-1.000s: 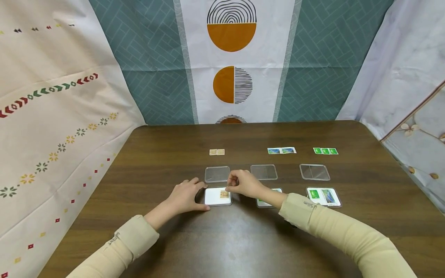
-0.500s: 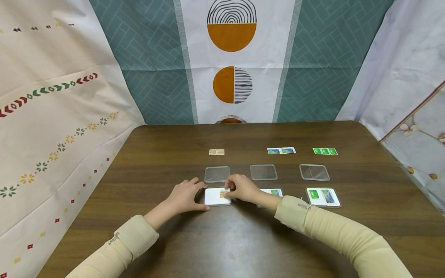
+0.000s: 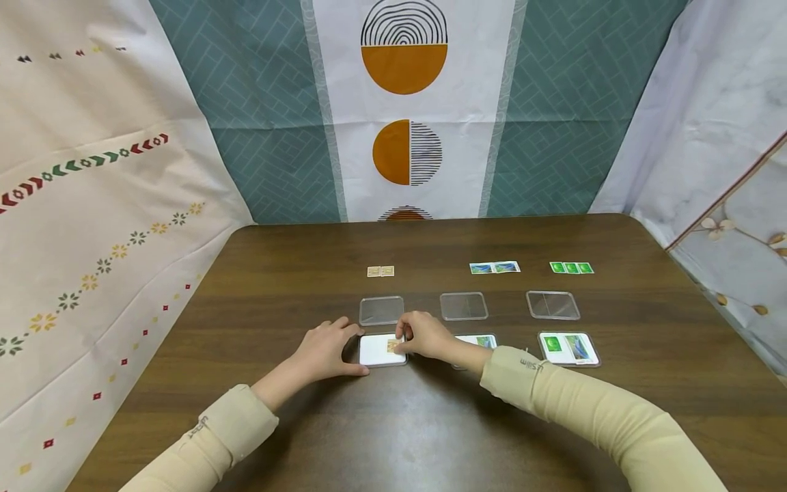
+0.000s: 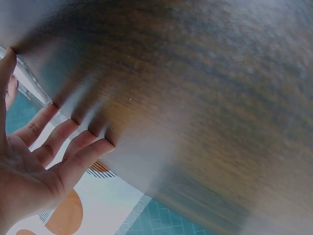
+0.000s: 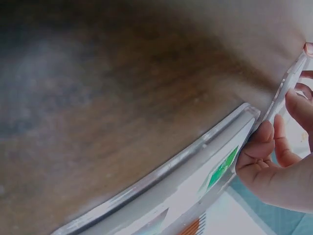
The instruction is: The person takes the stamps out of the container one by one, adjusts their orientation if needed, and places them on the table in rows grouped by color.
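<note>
Flat on the table lies a clear plastic case with a white insert, the leftmost of three in the near row. My left hand spans its left end, thumb at the near corner and forefinger at the far corner; its other fingertips rest on the tabletop in the left wrist view. At the case's right end, my right hand pinches a tan postage stamp between thumb and forefinger, low against the white insert. The right hand's fingers cover part of the stamp. Its other fingers are curled.
To the right lie a middle case, partly behind the right wrist, and a right case, both with green and blue stamps. Clear lids form a row behind. Farther back are tan stamps, blue stamps and green stamps.
My right hand has shifted slightly left and lower, its thumb now over the tan stamp's right part. The left hand keeps its place at the case. The head view has shifted a little.
</note>
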A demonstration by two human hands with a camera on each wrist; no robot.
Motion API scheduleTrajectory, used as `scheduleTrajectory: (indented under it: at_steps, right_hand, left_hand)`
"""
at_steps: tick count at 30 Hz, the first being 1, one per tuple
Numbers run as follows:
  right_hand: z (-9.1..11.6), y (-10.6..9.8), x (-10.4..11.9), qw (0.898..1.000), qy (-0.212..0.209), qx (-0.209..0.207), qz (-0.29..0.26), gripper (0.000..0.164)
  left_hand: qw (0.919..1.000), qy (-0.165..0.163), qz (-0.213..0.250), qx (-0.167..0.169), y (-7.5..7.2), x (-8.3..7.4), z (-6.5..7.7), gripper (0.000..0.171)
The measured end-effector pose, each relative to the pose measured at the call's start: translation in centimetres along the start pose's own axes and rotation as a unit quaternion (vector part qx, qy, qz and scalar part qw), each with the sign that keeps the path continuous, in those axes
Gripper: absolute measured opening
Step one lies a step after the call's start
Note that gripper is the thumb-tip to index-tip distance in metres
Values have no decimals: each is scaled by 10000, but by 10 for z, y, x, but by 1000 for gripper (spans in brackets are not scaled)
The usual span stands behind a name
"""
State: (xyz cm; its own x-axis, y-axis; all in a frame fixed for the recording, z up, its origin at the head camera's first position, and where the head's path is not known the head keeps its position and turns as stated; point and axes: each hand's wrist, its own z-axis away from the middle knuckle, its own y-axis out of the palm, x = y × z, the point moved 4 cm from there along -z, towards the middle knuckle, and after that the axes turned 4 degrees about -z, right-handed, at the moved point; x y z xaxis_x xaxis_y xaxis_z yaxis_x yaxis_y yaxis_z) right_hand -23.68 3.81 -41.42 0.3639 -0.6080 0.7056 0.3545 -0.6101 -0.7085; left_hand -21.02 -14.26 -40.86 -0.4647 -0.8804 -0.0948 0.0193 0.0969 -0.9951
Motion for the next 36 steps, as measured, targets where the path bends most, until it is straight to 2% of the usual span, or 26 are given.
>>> scheduleTrajectory:
  at_steps: [7,22,30,36]
  right_hand:
    - [-1,0,3,9999,118,-50,-84,21]
    - [1,1,7,9995,-113,-253,-163,24]
    - [1,0,9,9989,-74,-287,-364,20]
    - [-1,-3,7,9976,-23,-139,-679,14]
  left_hand:
    - [10000,3,3,11,0,1,-1,69]
    - [10000,18,-24,36,2,1,0,68]
    - [10000,-7,-41,77,2,1,-1,68]
    - [10000,-9,-28,82,2,1,-1,68]
